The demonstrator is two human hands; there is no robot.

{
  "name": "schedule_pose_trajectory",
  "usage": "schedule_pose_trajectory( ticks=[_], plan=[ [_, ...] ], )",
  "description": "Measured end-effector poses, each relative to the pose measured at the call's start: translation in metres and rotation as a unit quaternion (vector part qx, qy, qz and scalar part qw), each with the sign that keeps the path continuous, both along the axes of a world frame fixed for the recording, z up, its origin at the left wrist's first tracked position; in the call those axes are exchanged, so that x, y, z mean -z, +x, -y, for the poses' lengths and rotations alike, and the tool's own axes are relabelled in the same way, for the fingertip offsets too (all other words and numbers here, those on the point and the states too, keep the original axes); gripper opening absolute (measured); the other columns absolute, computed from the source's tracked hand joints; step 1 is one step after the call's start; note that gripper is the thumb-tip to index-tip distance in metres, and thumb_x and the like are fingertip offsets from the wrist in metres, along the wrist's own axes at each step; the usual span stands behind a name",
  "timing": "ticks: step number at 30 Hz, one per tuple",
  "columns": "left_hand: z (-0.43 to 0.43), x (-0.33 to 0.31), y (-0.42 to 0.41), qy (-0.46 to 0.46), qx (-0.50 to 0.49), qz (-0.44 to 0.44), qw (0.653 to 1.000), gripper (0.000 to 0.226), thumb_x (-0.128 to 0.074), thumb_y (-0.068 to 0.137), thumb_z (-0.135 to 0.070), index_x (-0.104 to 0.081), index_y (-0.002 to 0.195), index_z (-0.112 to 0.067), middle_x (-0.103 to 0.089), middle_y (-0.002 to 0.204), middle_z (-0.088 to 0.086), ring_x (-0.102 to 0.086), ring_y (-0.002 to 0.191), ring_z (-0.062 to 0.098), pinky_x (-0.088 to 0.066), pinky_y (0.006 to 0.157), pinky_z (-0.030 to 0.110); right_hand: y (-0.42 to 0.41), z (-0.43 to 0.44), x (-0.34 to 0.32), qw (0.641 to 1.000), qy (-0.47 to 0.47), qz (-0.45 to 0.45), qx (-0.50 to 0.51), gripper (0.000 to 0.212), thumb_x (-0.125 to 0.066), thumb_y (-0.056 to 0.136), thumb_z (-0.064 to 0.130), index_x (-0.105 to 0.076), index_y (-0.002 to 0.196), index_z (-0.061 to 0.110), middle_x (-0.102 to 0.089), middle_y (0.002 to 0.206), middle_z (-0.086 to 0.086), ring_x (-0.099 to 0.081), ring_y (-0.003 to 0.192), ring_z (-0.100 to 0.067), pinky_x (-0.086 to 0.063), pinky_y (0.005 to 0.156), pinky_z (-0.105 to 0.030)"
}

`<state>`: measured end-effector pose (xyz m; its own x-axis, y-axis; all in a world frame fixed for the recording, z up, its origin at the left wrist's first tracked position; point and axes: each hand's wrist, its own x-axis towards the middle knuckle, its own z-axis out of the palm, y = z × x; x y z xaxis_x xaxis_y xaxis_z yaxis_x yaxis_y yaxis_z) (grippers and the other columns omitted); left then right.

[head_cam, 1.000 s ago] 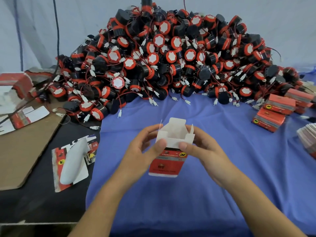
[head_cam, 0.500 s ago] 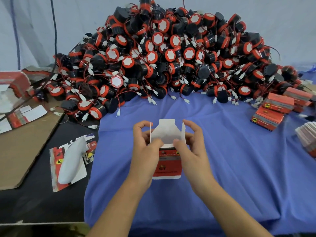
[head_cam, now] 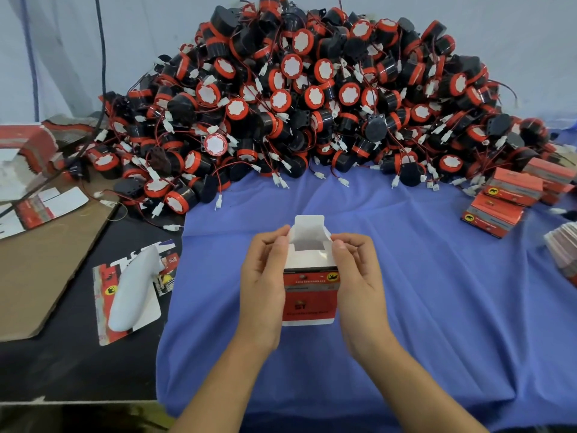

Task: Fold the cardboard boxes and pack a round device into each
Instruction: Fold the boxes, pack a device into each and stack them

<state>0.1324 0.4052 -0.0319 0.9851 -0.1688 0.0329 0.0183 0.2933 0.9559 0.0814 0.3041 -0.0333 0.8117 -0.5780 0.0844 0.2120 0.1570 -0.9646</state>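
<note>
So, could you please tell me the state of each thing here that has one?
cardboard box: upright between both hands, top open, flap raised, no device visible inside.
left hand: grips the box's left side.
right hand: grips the box's right side.
round devices: loose in a heap, unpacked.
finished boxes: closed, stacked at right.
flat carton: unfolded, lying at left.

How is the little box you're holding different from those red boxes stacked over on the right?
The red-and-white cardboard box stands upright; the stacked red cardboard boxes lie flat. Its top flaps are open, showing white inside; theirs are closed. The left hand and right hand grip it; the stack rests untouched on the blue cloth. Both show a yellow badge on red.
</note>
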Motion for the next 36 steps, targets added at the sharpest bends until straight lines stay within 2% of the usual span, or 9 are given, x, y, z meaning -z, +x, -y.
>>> schedule_pose_trajectory(
  ticks=[4, 7, 13, 19, 21, 23, 25, 29, 36],
  plan=[
    [-0.002, -0.002, 0.001, -0.002, 0.045, 0.003, 0.999, 0.023, -0.063, 0.087, -0.026, -0.07, 0.109, -0.03, -0.076, 0.109, 0.003, -0.071, 0.093, 0.021, -0.058, 0.079, 0.041, 0.001, 0.002, 0.0, 0.999, 0.029, 0.009, -0.015, 0.011, -0.061, 0.085, 0.028, -0.064, 0.094, 0.033, -0.069, 0.097, 0.007, -0.064, 0.085, -0.011, -0.052, 0.072, -0.03],
    [-0.004, -0.004, 0.001, 0.01, 0.061, 0.02, 0.998, 0.027, -0.059, 0.084, -0.019, -0.072, 0.103, -0.034, -0.077, 0.106, -0.001, -0.071, 0.094, 0.018, -0.059, 0.08, 0.038, 0.001, 0.001, 0.0, 0.999, 0.041, 0.001, -0.023, 0.027, -0.059, 0.08, 0.021, -0.067, 0.102, 0.035, -0.072, 0.103, 0.006, -0.069, 0.087, -0.011, -0.056, 0.071, -0.028],
    [-0.005, -0.005, 0.0, 0.022, 0.073, 0.021, 0.997, 0.032, -0.056, 0.079, -0.015, -0.069, 0.095, -0.039, -0.075, 0.101, -0.004, -0.07, 0.086, 0.014, -0.058, 0.071, 0.03, 0.001, 0.001, -0.005, 0.999, 0.036, -0.005, -0.036, 0.028, -0.053, 0.076, 0.016, -0.068, 0.094, 0.03, -0.072, 0.097, 0.004, -0.065, 0.08, -0.012, -0.055, 0.063, -0.027],
    [-0.007, -0.008, -0.001, 0.027, 0.094, 0.036, 0.995, 0.035, -0.05, 0.087, -0.01, -0.069, 0.102, -0.034, -0.075, 0.109, -0.001, -0.07, 0.091, 0.018, -0.06, 0.074, 0.034, -0.001, -0.002, -0.008, 0.999, 0.009, -0.004, -0.047, 0.02, -0.053, 0.082, 0.022, -0.064, 0.092, 0.035, -0.07, 0.094, 0.007, -0.063, 0.078, -0.01, -0.053, 0.064, -0.025],
    [-0.007, -0.009, -0.003, 0.027, 0.095, 0.04, 0.994, 0.028, -0.051, 0.086, -0.014, -0.072, 0.097, -0.029, -0.074, 0.104, 0.0, -0.071, 0.088, 0.016, -0.059, 0.071, 0.03, -0.003, -0.002, -0.009, 0.999, 0.006, -0.004, -0.053, 0.01, -0.055, 0.084, 0.029, -0.061, 0.091, 0.031, -0.068, 0.091, 0.005, -0.062, 0.076, -0.01, -0.052, 0.061, -0.022],
    [-0.006, -0.01, -0.005, 0.023, 0.092, 0.035, 0.995, 0.021, -0.053, 0.085, -0.017, -0.072, 0.086, -0.025, -0.075, 0.103, -0.004, -0.072, 0.088, 0.014, -0.057, 0.069, 0.026, -0.004, -0.002, -0.01, 0.998, 0.012, -0.002, -0.057, 0.019, -0.057, 0.082, 0.04, -0.059, 0.091, 0.023, -0.068, 0.093, 0.002, -0.063, 0.077, -0.012, -0.053, 0.06, -0.023],
    [-0.006, -0.01, -0.005, 0.013, 0.1, 0.027, 0.995, 0.019, -0.053, 0.082, -0.019, -0.072, 0.078, -0.022, -0.075, 0.107, -0.004, -0.073, 0.092, 0.017, -0.057, 0.069, 0.029, -0.005, -0.002, -0.01, 0.998, 0.02, 0.001, -0.056, 0.03, -0.06, 0.079, 0.045, -0.058, 0.092, 0.018, -0.07, 0.094, 0.0, -0.066, 0.078, -0.013, -0.053, 0.061, -0.023],
    [-0.007, -0.011, -0.008, -0.009, 0.129, 0.022, 0.991, 0.023, -0.052, 0.078, -0.025, -0.071, 0.085, -0.014, -0.076, 0.11, 0.002, -0.073, 0.093, 0.025, -0.059, 0.065, 0.034, -0.007, -0.003, -0.007, 0.998, 0.008, 0.006, -0.054, 0.015, -0.065, 0.085, 0.025, -0.058, 0.097, 0.018, -0.072, 0.107, -0.009, -0.07, 0.088, -0.017, -0.056, 0.069, -0.027],
    [-0.008, -0.01, -0.009, 0.074, 0.081, 0.046, 0.993, 0.036, -0.053, 0.074, -0.014, -0.07, 0.1, -0.032, -0.074, 0.107, -0.005, -0.071, 0.099, 0.027, -0.063, 0.079, 0.044, -0.007, -0.004, -0.007, 0.999, -0.018, -0.011, -0.038, 0.023, -0.063, 0.082, 0.015, -0.068, 0.102, 0.026, -0.074, 0.101, 0.0, -0.07, 0.087, -0.016, -0.059, 0.071, -0.028]
  ],
)
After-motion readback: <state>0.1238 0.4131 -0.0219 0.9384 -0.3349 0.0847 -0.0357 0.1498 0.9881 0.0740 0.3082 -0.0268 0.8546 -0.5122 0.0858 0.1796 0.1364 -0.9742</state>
